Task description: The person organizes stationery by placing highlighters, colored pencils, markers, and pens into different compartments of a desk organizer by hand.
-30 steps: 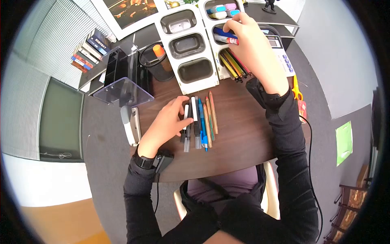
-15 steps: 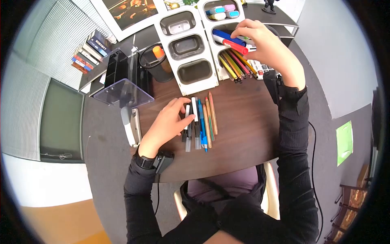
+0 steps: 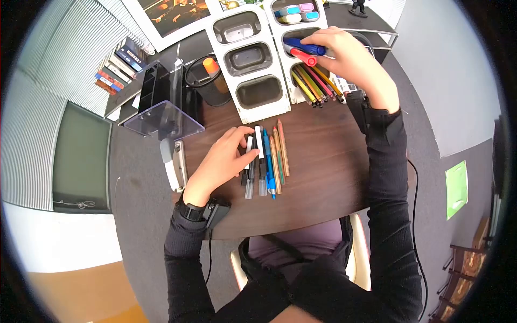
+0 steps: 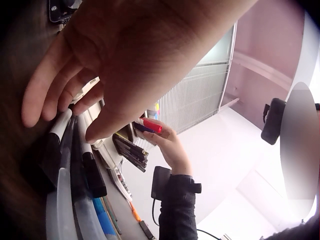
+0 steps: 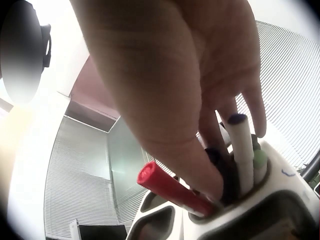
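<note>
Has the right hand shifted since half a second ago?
Yes. The right hand has moved slightly left, deeper over the organizer middle compartment, gripping the red marker.

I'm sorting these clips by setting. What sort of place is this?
Probably an office or study desk: a white organizer holding markers and pencils, pens lined on the dark table, and a calculator nearby.

Left hand [image 3: 223, 159] flat, right hand [image 3: 344, 56] pinching.
</note>
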Demonstrator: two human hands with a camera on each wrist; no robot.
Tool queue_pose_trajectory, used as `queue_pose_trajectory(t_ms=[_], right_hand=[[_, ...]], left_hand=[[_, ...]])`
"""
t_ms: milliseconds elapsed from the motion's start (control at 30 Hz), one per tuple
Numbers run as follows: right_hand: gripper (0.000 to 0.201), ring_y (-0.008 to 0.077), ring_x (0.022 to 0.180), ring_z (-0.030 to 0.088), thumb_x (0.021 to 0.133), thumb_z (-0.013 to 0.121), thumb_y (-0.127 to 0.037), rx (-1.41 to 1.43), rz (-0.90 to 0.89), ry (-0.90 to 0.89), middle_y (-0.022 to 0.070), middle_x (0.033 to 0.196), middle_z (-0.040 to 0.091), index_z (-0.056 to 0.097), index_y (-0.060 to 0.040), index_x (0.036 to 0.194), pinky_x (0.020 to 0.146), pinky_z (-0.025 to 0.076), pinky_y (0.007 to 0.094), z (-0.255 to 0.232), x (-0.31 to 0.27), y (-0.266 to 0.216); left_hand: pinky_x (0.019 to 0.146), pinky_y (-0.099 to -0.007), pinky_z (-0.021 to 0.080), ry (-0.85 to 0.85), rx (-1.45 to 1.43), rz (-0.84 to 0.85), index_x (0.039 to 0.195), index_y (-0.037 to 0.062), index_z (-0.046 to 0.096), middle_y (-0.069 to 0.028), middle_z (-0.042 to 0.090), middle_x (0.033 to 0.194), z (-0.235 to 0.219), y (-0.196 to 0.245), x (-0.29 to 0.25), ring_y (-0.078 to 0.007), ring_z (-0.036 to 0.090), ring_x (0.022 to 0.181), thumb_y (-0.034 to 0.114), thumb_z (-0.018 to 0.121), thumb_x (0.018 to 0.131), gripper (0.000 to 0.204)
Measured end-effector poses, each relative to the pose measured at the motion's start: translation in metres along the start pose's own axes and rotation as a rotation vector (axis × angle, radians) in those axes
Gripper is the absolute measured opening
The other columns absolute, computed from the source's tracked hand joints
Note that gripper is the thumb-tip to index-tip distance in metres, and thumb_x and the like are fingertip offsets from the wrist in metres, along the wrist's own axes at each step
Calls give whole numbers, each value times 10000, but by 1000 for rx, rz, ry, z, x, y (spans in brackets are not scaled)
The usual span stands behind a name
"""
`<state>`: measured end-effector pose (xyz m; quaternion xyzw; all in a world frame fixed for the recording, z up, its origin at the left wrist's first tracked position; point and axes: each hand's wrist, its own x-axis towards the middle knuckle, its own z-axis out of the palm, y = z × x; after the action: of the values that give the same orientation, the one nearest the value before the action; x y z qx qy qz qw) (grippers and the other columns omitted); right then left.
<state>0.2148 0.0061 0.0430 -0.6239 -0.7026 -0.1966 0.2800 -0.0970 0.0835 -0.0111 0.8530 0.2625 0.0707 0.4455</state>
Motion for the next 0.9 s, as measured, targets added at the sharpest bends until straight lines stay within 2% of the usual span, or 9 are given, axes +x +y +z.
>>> queue_pose_trajectory(t_ms=[167,367,433,567,700,767,800,833,900], right_hand=[[274,291,1003,609,788,656,-119,-44,-7,56,103,989,669,678,-73,1058,902,483,390,5,4,1],[605,327,1197,494,737,671,-25,7,-64,-98,150,1266,552,522,-80,1321,1015,413,388,7,2,-1],[632,334,1215,474,727,666,-11,54,39,-188,150,1281,535,503,-70,1335,1036,400,381,-10,-3,-12],[483,332,1105,530,716,656,-19,19,-13,10,148,1113,603,574,-33,1193,962,448,396,-47,-7,-32],[296,343,942,604,755,654,-37,367,-46,-395,155,1055,615,607,0,1045,832,483,387,-93,-5,-95],[177,346,808,636,790,659,-139,363,-121,-516,150,847,603,596,-11,894,725,513,426,-73,-18,-118],[221,323,797,645,809,670,-202,290,-127,-584,140,839,603,598,-14,899,685,520,411,-60,-26,-126],[411,329,819,629,829,674,-341,222,-96,-773,138,941,589,579,-27,1076,700,516,400,-46,-29,-132],[463,326,844,626,822,680,-376,232,-98,-705,152,1002,576,573,-20,1097,692,518,389,-10,-51,-136]], left_hand=[[466,-266,460,3,1,-3,1209,27,527,-55,468,874,0,2,2,-110,539,559,138,670,864,389],[466,-231,508,33,10,-34,1223,38,523,-43,504,939,-4,-8,1,-71,528,614,107,644,874,376],[464,-231,507,41,41,-29,1209,28,513,-56,531,916,-7,-10,0,-76,538,610,105,624,883,352],[455,-254,475,16,160,-68,1221,22,492,-67,560,833,-10,-3,-4,-103,557,590,183,637,894,392],[553,-301,467,53,220,27,1258,32,480,-76,560,797,1,6,-5,-153,575,622,276,684,872,500],[642,-323,471,61,171,52,1291,45,468,-98,559,821,6,7,-8,-197,589,710,301,728,824,592],[659,-333,474,78,228,66,1298,47,465,-107,559,840,7,7,-9,-214,586,746,305,743,803,623],[675,-343,477,94,283,83,1305,49,461,-116,559,859,8,6,-8,-232,583,781,308,757,781,655],[679,-357,477,89,245,66,1310,50,453,-129,557,891,10,2,-5,-257,576,779,300,766,760,681]])
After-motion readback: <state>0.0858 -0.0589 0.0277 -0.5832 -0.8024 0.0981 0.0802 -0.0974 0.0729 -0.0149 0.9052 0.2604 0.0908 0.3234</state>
